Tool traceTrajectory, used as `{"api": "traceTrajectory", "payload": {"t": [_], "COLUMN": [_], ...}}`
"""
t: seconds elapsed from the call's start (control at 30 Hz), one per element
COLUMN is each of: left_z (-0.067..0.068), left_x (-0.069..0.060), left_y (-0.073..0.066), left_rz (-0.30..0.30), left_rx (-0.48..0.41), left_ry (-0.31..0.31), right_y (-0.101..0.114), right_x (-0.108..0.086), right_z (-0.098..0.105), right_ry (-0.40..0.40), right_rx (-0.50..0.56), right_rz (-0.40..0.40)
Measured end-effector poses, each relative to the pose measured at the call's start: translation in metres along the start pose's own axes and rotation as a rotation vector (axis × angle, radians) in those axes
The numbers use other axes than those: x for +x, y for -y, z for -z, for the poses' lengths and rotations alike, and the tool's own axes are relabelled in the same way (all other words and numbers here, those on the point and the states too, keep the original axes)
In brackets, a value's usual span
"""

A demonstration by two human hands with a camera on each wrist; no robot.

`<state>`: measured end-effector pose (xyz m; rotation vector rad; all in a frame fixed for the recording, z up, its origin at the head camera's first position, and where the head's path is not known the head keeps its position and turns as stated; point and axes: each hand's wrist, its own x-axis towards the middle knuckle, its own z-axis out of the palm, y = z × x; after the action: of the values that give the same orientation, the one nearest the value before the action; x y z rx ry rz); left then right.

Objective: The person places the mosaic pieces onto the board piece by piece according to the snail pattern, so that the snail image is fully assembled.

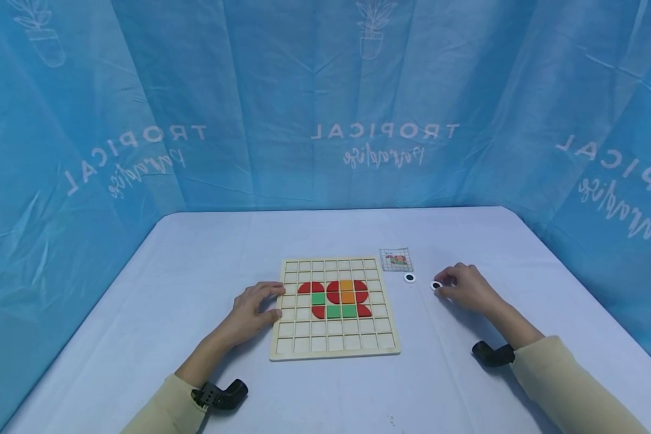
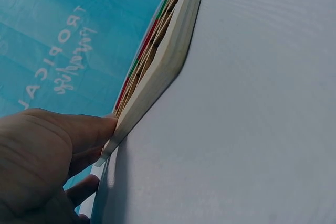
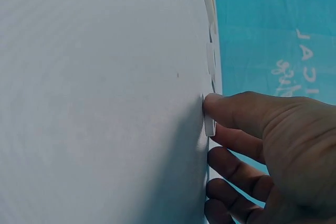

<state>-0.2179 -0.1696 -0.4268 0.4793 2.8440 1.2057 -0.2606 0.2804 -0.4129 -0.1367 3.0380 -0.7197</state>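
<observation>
A square wooden grid board (image 1: 298, 345) lies on the table with red, green and orange tiles set in its middle cells. My left hand (image 1: 252, 310) touches the board's left edge, thumb and fingers spread apart. In the left wrist view the thumb (image 2: 92, 129) meets the rim of the board (image 2: 163, 61). To the right of the board, my right hand (image 1: 469, 289) pinches a round white eye piece (image 1: 436, 286) with a black centre, between thumb and forefinger at table level. The right wrist view shows this eye piece (image 3: 210, 124) edge-on under the thumb.
A second eye piece (image 1: 409, 278) lies between the board and my right hand. Behind it is a small pattern card (image 1: 396, 260) with a coloured picture on a grid. White cloth covers the table (image 1: 222, 241), and blue curtains (image 1: 314, 169) hang at its back and sides.
</observation>
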Motion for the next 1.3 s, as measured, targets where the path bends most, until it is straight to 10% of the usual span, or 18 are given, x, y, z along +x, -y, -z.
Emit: {"api": "traceTrajectory", "payload": {"t": [0.47,1.3], "left_z": [0.001,0.001], "left_x": [0.000,-0.001], "left_y": [-0.002,-0.001], "left_rz": [0.004,0.009], "left_rx": [-0.002,-0.011], "left_ry": [0.000,0.000], "right_y": [0.006,0.163], "right_x": [-0.002,0.049], "right_z": [0.000,-0.045], "right_ry": [-0.030,0.068], "right_rx": [0.024,0.055], "right_rz": [0.052,0.310]}}
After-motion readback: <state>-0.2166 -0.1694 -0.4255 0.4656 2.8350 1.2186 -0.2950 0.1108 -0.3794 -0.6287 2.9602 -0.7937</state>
